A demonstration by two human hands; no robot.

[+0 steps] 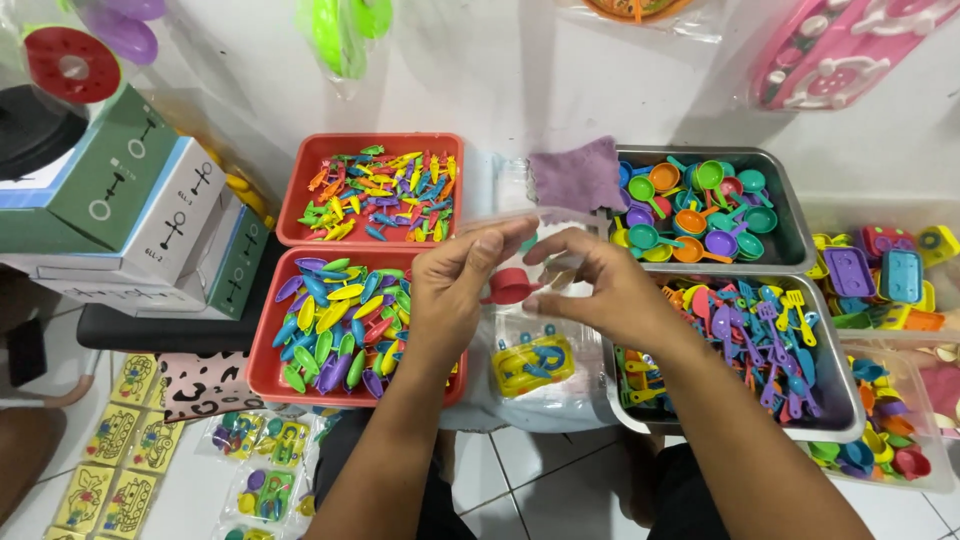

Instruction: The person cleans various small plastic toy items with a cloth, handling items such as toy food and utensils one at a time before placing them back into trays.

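Observation:
My left hand (455,280) and my right hand (600,285) meet in the middle of the view. Together they hold a small clear plastic bag (535,225) with a red toy pan (512,288) at its mouth. Below the hands lies a filled clear packet with yellow and blue toy pieces (532,362). Left of my left hand stand two red trays: the near one (262,372) holds coloured toy spoons, the far one (300,160) holds small coloured utensils. Right of my right hand are two metal trays, one with toy pans (790,240) and one with toy spatulas and forks (835,400).
A purple cloth (575,178) lies over the far metal tray's corner. Clear tubs of coloured toy pieces (890,270) sit at the far right. Cardboard boxes (130,210) are stacked at the left. Filled packets and yellow cards (110,450) lie on the tiled floor at the lower left.

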